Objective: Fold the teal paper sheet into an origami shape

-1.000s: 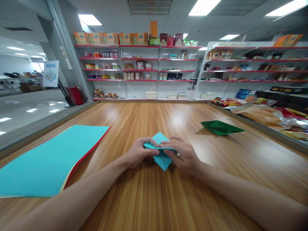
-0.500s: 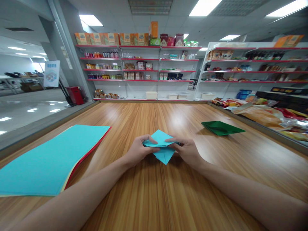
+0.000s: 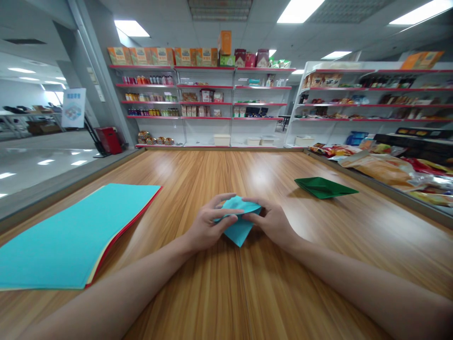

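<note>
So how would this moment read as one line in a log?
left hand: pinching folded cyan paper | right hand: pinching same paper | stack of coloured sheets left | green folded paper right

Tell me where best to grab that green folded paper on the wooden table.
Probably by the long pointed tip on its right end. The green folded paper lies flat and alone on the table, so slide fingers in low from the right, where the thin point overhangs its shadow and gives an edge to pinch.

Both forearms are bare to the frame edge; left hand point(image 3: 205, 228) and right hand point(image 3: 274, 224) are ungloved; no sleeves visible.
</note>
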Motion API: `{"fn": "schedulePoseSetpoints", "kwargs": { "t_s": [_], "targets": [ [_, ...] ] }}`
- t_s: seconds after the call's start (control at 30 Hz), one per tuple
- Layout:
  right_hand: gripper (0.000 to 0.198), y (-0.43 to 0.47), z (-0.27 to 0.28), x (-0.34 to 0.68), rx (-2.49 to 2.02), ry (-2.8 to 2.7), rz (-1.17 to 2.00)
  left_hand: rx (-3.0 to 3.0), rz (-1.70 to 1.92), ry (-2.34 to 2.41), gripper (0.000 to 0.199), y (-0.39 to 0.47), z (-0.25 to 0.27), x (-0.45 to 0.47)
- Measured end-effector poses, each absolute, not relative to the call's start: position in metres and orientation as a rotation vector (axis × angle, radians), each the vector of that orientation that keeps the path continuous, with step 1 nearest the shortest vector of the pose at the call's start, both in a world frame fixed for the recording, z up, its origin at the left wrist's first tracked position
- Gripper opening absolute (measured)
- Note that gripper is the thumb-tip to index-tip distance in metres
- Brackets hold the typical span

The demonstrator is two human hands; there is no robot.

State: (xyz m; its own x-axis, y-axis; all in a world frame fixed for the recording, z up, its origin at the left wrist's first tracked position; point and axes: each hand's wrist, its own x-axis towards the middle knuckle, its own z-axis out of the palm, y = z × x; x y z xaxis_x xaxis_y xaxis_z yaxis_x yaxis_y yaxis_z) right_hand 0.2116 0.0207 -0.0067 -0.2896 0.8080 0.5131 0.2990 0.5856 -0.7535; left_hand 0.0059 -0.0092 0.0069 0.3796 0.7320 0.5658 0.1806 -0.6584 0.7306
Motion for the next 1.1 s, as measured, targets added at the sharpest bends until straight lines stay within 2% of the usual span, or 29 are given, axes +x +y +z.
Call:
{"fn": "schedulePoseSetpoints", "kwargs": {
  "t_s": [0.07, 0.17, 0.4, 0.53, 0.73, 0.9, 1.1],
  "targets": [
    [0.038, 0.023, -0.009, 0.213, -0.971, -1.818, 0.734, 1.978, 1.251, 0.811, 0.022, -0.005, 0.006, 0.004],
    [0.03, 0.025, -0.011, 0.213, -0.993, -1.787, 0.806, 1.828, 1.206, 0.849, 0.021, 0.001, 0.005, 0.001],
    [0.017, 0.014, -0.004, 0.209, -0.768, -1.864, 0.838, 1.641, 1.065, 0.764, 0.016, 0.003, 0.005, -0.004],
    [0.021, 0.009, 0.001, 0.208, -0.735, -1.875, 0.901, 1.643, 1.052, 0.679, 0.022, 0.002, 0.006, -0.003],
    [0.025, 0.013, -0.001, 0.209, -0.799, -1.752, 0.884, 1.63, 1.161, 0.731, 0.044, 0.003, 0.004, 0.0],
    [0.026, 0.016, -0.004, 0.211, -0.879, -1.8, 0.892, 1.684, 1.168, 0.76, 0.047, 0.002, 0.005, 0.001],
    [0.038, 0.017, -0.004, 0.211, -0.903, -1.805, 0.815, 1.691, 1.174, 0.777, 0.051, 0.004, 0.004, 0.001]
  ]
}}
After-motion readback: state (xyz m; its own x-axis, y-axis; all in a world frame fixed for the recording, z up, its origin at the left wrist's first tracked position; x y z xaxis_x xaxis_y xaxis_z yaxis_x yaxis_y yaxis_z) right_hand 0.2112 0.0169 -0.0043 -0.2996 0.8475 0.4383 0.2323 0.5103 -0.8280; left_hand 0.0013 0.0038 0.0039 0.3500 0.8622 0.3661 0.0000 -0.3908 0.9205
